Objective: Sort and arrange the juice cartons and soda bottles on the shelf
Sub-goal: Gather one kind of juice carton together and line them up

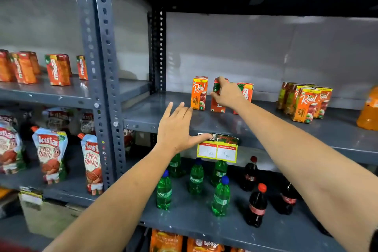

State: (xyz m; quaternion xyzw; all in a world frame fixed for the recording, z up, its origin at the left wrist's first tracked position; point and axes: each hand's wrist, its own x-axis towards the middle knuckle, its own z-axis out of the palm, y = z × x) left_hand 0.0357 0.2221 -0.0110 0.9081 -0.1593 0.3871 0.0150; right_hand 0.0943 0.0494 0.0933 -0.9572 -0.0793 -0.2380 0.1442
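On the upper grey shelf (155, 108) stands an orange Real apple carton (199, 93). Just right of it my right hand (227, 93) is shut on a red juice carton (217, 106) that stands upright on the shelf. A Maaza carton (247, 90) sits behind that hand, partly hidden. My left hand (176, 129) hovers open at the shelf's front edge, fingers spread, holding nothing. A cluster of Real cartons (306, 104) stands further right. Below are several green Sprite bottles (196, 178) and dark cola bottles (257, 204).
An orange soda bottle (369, 108) stands at the far right edge. A yellow price tag (217, 149) hangs from the shelf lip. A perforated steel upright (102, 67) divides the racks; left of it are Maaza cartons (58, 69) and ketchup pouches (51, 153).
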